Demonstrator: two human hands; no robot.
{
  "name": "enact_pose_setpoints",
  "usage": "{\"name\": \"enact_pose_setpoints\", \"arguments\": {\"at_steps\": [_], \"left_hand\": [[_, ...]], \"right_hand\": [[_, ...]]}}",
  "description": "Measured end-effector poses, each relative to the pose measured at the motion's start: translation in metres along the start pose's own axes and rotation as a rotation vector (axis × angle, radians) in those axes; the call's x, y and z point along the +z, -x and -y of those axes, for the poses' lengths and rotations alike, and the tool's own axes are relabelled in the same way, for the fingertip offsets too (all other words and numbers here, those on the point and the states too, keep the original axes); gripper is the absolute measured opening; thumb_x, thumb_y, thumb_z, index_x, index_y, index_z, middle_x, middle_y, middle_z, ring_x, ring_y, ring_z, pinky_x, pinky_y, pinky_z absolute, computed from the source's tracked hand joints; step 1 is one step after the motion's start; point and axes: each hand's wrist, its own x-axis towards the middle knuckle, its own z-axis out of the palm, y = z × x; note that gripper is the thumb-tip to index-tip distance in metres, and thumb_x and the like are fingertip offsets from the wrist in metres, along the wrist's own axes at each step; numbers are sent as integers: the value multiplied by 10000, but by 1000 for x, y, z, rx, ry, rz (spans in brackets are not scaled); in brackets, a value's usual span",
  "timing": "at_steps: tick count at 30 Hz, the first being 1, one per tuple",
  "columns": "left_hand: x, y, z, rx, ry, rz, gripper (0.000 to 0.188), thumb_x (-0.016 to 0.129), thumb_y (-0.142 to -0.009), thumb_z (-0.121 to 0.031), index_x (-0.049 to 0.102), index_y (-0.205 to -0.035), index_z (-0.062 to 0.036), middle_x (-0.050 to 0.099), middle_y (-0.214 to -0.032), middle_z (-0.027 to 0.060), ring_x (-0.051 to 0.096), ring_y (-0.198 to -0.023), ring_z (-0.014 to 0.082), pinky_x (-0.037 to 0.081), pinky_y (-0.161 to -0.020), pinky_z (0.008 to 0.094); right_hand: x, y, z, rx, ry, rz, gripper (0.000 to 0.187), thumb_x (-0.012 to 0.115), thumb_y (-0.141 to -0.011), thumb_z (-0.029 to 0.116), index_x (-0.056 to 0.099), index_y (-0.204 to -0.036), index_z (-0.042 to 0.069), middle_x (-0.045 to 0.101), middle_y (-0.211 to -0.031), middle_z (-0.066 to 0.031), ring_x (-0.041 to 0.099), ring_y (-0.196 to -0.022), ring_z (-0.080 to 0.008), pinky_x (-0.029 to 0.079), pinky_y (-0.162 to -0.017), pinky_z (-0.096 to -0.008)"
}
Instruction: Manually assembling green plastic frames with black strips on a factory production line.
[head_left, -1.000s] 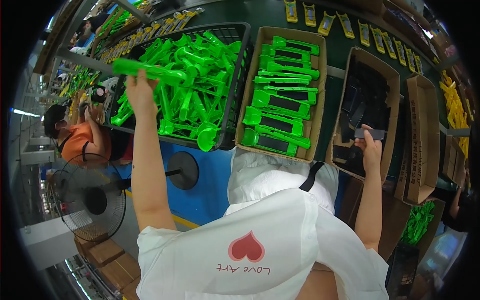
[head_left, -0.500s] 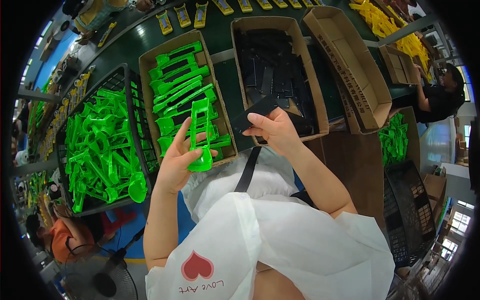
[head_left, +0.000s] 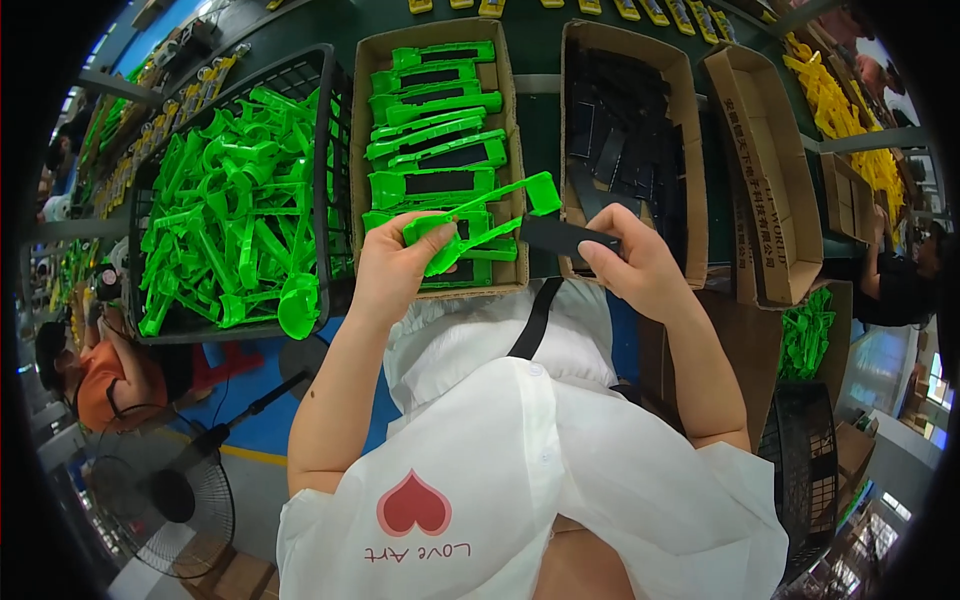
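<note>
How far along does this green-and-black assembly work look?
Done: a cardboard box holds a stack of green parts with black inserts. In hand: the left hand grips a green handle piece, and the right hand holds a black strip beside it, not yet fitted. Left: a black crate piled with loose green pieces, and a box of black strips.

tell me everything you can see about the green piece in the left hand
The green plastic piece is bright, glossy and long: a slim handle ending in a flat squarish head at upper right. It is tilted, head higher than the gripped end. The left hand pinches its lower end. It hangs above the cardboard box of similar green pieces, and the black flat part in the right hand sits beside it.
</note>
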Motion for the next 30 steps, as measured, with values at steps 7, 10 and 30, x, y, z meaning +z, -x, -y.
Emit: {"name": "enact_pose_setpoints", "arguments": {"at_steps": [7,10,30], "left_hand": [[0,9,-6,-52,-149,214,171,561,-826,-98,579,-945,23,592,-769,29,513,-650,78,429,-599,221],[-1,10,-5,-90,-132,248,161,557,-826,-89,578,-939,24,596,-771,39,521,-653,79,432,-599,221],[-7,7,3,-37,-135,259,140,555,-808,-30,589,-935,17,603,-788,32,535,-694,82,446,-622,228]], "right_hand": [[15,-7,1,84,-131,71,163,557,-832,163,522,-776,15,473,-467,10,396,-352,-35,279,-354,-180],[19,-8,2,122,-125,55,173,549,-837,169,524,-773,11,498,-491,-2,411,-358,-38,295,-351,-192],[22,-20,-21,101,448,-175,389,669,-719,334,459,-773,11,529,-544,-108,544,-509,-165,411,-462,-296]]}}
